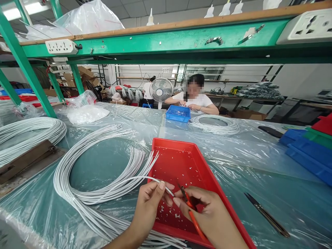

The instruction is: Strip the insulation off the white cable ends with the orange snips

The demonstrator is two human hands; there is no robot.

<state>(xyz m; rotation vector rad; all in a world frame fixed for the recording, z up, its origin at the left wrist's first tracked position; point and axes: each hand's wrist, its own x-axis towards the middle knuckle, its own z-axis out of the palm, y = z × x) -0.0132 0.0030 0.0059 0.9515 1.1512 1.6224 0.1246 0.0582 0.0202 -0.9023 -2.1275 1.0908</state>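
Note:
Over a red tray (181, 159), my left hand (153, 199) pinches a white cable (149, 177) close to its end. That cable runs back to a coiled bundle of white cables (64, 166) lying to the left. My right hand (202, 207) is closed around orange-handled cutters (193, 218), their dark jaws pointing up and away. The right thumb and forefinger meet at the cable's tip; whether they grip it is hard to see. Small white scraps lie scattered in the tray. Metal tweezers (267, 214) rest on the plastic-covered table to the right.
A second cable coil (33, 135) and a brown metal device (26, 162) are at the left. Across the table, a person (194, 97) works at a blue tray (178, 114) beside another coil (215, 124). Stacked bins (311, 148) stand right. A green shelf beam (160, 45) spans overhead.

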